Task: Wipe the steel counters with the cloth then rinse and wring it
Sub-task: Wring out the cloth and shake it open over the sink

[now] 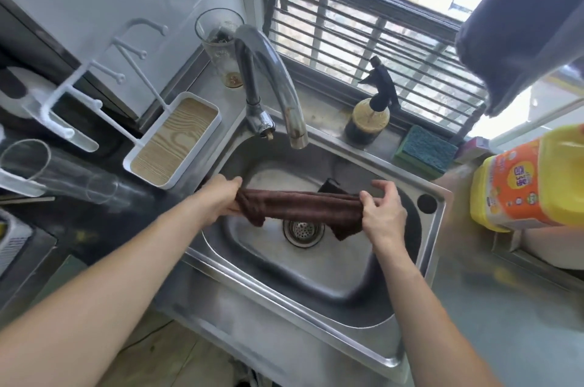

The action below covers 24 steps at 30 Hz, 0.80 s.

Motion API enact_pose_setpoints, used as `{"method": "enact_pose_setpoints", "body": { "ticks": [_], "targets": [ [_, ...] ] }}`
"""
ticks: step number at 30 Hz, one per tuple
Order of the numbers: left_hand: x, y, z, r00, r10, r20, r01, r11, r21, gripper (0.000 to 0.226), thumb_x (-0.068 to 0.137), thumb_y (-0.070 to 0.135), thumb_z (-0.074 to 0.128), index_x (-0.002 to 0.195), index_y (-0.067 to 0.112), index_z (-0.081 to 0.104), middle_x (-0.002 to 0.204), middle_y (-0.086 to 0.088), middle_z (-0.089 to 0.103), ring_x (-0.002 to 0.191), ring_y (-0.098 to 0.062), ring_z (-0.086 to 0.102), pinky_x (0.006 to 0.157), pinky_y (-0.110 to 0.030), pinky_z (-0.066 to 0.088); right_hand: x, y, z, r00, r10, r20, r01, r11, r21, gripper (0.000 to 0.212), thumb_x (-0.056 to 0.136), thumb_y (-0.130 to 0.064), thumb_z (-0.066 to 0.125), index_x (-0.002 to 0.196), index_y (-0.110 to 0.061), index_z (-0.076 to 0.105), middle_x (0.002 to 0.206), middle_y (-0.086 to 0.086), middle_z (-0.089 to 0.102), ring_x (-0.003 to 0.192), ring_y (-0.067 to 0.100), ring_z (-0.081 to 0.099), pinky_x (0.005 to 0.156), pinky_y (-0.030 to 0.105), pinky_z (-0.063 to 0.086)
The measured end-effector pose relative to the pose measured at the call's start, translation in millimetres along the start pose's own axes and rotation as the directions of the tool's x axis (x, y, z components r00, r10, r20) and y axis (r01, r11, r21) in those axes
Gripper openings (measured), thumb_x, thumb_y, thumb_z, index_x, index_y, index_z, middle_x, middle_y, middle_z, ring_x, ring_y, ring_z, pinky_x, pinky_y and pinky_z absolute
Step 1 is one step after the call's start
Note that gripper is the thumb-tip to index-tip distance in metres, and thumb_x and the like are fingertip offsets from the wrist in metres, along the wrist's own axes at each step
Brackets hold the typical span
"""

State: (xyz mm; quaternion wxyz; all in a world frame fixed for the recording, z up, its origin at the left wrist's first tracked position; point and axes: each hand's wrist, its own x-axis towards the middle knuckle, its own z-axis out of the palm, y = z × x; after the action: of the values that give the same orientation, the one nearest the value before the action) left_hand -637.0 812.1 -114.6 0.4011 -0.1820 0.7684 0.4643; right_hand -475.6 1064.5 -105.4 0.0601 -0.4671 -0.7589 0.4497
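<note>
A brown cloth [297, 205], bunched into a long roll, stretches level above the steel sink [316, 273], just over the drain [303, 230]. My left hand [221, 197] grips its left end and my right hand [384, 211] grips its right end; short corners of cloth hang down beside each hand. The tap [278, 80] arches over the back of the basin, and no water is seen running from it. The steel counter [493, 307] runs on to the right of the sink.
A white tray with a wood-grain base [177, 140] and a glass [218, 45] stand left of the tap. A spray bottle [371, 115] and a blue-green sponge [426, 149] sit on the back ledge. A yellow detergent jug [518, 184] stands at right; a dark towel [521, 23] hangs above.
</note>
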Motion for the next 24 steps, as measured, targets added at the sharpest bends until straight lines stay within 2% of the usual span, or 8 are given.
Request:
{"method": "enact_pose_setpoints", "body": {
  "ticks": [2, 4, 7, 8, 11, 14, 21, 24],
  "targets": [
    [2.4, -2.2, 0.4, 0.985, 0.137, -0.108, -0.112, 0.97, 0.214, 0.037, 0.102, 0.034, 0.046, 0.119, 0.002, 0.053, 0.114, -0.024, 0.065, 0.095, -0.04, 0.07, 0.084, -0.053, 0.059, -5.6, 1.1, -3.4, 0.997, -0.043, -0.06, 0.039, 0.996, -0.074, 0.021, 0.103, -0.017, 0.051, 0.121, -0.017, 0.062, 0.107, 0.011, 0.071, 0.104, 0.03, 0.064, 0.087, 0.028, 0.04],
    [-0.9, -2.4, -1.6, 0.957, 0.261, -0.125, -0.211, 0.924, 0.318, 0.049, 0.1, 0.044, 0.045, 0.135, 0.01, 0.049, 0.132, -0.013, 0.059, 0.119, -0.033, 0.059, 0.105, -0.044, 0.046, -13.0, 0.7, -6.4, 0.995, -0.064, -0.081, 0.06, 0.997, -0.052, 0.026, 0.104, -0.014, 0.045, 0.122, -0.02, 0.063, 0.112, 0.009, 0.069, 0.104, 0.028, 0.061, 0.086, 0.027, 0.038],
    [-1.0, -2.9, -13.0, 0.971, 0.184, 0.15, -0.206, 0.968, 0.143, 0.094, 0.082, 0.064, 0.07, 0.153, 0.031, 0.017, 0.14, -0.009, 0.052, 0.123, -0.022, 0.058, 0.109, -0.039, 0.043, -20.2, 4.8, -12.9, 0.998, -0.035, -0.053, 0.04, 0.994, 0.102, 0.036, 0.1, -0.012, 0.045, 0.114, -0.035, 0.068, 0.091, -0.004, 0.068, 0.078, 0.017, 0.06, 0.075, 0.031, 0.047],
    [-6.1, -2.2, -17.3, 0.941, 0.177, 0.288, -0.232, 0.958, 0.17, 0.103, 0.078, 0.056, 0.079, 0.152, 0.042, 0.01, 0.131, -0.01, 0.055, 0.116, -0.018, 0.062, 0.106, -0.036, 0.045, -21.3, 7.0, -17.2, 0.999, -0.038, -0.035, 0.042, 0.991, 0.13, 0.037, 0.096, -0.012, 0.047, 0.108, -0.036, 0.072, 0.084, -0.007, 0.069, 0.074, 0.016, 0.06, 0.073, 0.033, 0.049],
    [-17.9, -3.9, -21.5, 0.832, 0.288, 0.473, -0.413, 0.893, 0.182, 0.076, 0.087, 0.012, 0.076, 0.151, 0.022, 0.036, 0.089, -0.001, 0.051, 0.081, -0.009, 0.056, 0.085, -0.019, 0.049, -29.6, 9.4, -25.1, 0.993, 0.001, 0.116, -0.028, 0.974, 0.226, 0.035, 0.093, -0.003, 0.051, 0.09, -0.023, 0.079, 0.086, -0.001, 0.075, 0.077, 0.018, 0.067, 0.076, 0.035, 0.053],
    [-33.3, 3.4, -6.5, 0.819, 0.387, 0.424, -0.485, 0.862, 0.15, 0.035, 0.091, 0.009, 0.071, 0.125, 0.016, 0.064, 0.081, 0.003, 0.051, 0.072, -0.005, 0.052, 0.072, -0.013, 0.047, -51.3, -3.6, -24.2, 0.96, -0.05, 0.274, -0.065, 0.916, 0.395, 0.035, 0.096, 0.006, 0.047, 0.094, -0.014, 0.076, 0.082, 0.011, 0.067, 0.068, 0.023, 0.059, 0.061, 0.03, 0.049],
    [-55.8, -10.8, 60.6, 0.863, 0.237, 0.446, -0.375, 0.892, 0.254, 0.026, 0.097, 0.005, 0.052, 0.12, 0.011, 0.064, 0.115, -0.005, 0.065, 0.105, -0.019, 0.06, 0.091, -0.035, 0.05, -77.6, -61.9, -50.6, 0.913, -0.231, 0.336, -0.092, 0.687, 0.72, 0.028, 0.093, -0.001, 0.048, 0.103, -0.01, 0.073, 0.091, 0.017, 0.061, 0.08, 0.032, 0.053, 0.075, 0.039, 0.046],
    [-64.0, -23.1, 87.7, 0.878, -0.002, 0.478, -0.059, 0.992, 0.114, 0.032, 0.103, 0.037, 0.046, 0.1, 0.013, 0.067, 0.1, -0.008, 0.067, 0.095, -0.022, 0.061, 0.092, -0.038, 0.048, -79.9, -76.0, -62.1, 0.891, -0.285, 0.353, -0.137, 0.573, 0.808, 0.03, 0.097, 0.003, 0.042, 0.105, -0.007, 0.07, 0.091, 0.016, 0.065, 0.079, 0.025, 0.061, 0.073, 0.031, 0.054]
  ]
}}
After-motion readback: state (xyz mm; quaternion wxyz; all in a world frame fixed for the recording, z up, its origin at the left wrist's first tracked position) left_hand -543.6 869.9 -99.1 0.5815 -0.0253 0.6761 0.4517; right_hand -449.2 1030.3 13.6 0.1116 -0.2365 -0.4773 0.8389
